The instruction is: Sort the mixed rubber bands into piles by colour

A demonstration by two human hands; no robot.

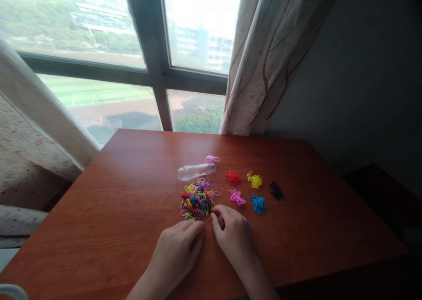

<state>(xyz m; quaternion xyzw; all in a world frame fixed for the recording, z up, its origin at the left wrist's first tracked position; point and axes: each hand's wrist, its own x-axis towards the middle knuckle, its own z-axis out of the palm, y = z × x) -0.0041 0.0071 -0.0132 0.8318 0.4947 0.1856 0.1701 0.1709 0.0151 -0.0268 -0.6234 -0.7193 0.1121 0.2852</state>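
Note:
A mixed heap of small coloured rubber bands (197, 199) lies on the brown wooden table (132, 212). To its right sit small sorted piles: red (232, 177), yellow (255, 180), pink (236, 197), blue (257, 203) and black (276, 190). My left hand (178, 251) rests on the table just below the heap, fingers curled together. My right hand (231, 233) is beside it, fingertips pinched at the heap's lower right edge; whether it holds a band is hidden.
A clear plastic bottle (195, 171) lies on its side behind the heap, with a pink cap or band (212, 159) at its mouth. A window and curtains (263, 58) stand beyond the table's far edge. A dark wall is on the right.

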